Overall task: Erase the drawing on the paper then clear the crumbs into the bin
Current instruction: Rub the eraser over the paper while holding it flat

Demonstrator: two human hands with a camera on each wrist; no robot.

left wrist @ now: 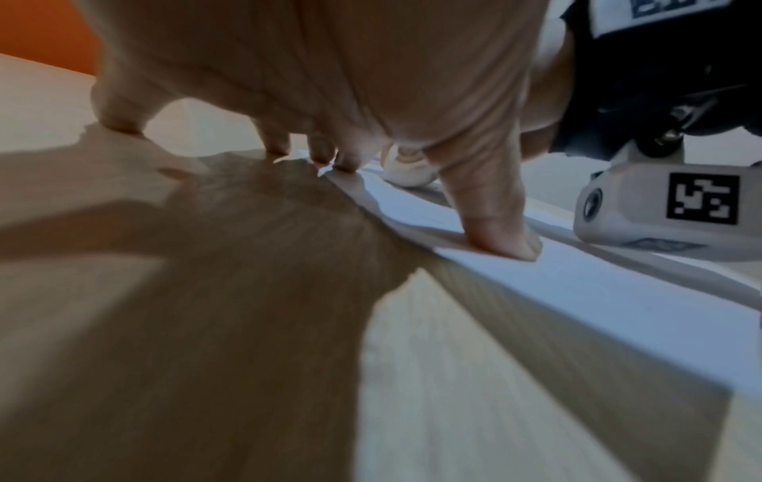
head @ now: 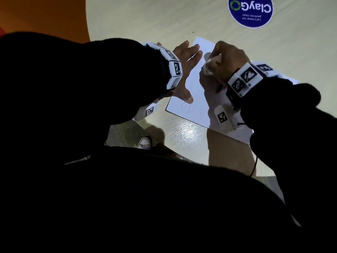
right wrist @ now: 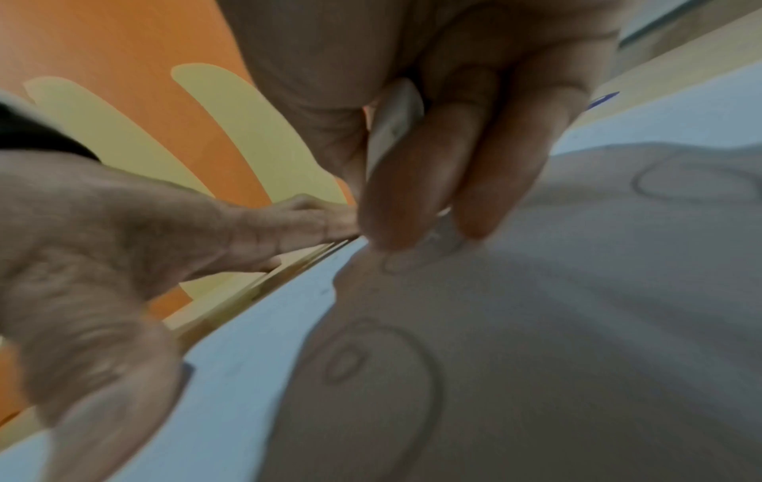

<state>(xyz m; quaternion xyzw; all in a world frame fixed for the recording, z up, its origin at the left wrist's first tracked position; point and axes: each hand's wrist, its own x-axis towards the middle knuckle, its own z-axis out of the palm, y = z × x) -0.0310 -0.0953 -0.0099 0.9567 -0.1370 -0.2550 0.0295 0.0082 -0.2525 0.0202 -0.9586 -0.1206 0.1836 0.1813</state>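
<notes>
Two hands on the paper point(head: 193, 99), which lies flat on the tabletop point(head: 182, 21). Left hand point(head: 184, 70): grip spread, pressed along the paper's left edge. Right hand point(head: 226, 59): eraser point(head: 212, 63) pinched mid-sheet. Short strokes are advised, the sheet kept pinned.

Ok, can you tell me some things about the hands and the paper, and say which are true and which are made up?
1. The right hand holds a white eraser. True.
2. The left hand is lifted off the paper. False: its straight fingers and thumb press on the sheet's edge.
3. Pencil lines still show on the paper. True.
4. The sticker on the table is red. False: it is blue.
5. The paper is crumpled into a ball. False: it lies flat.
</notes>
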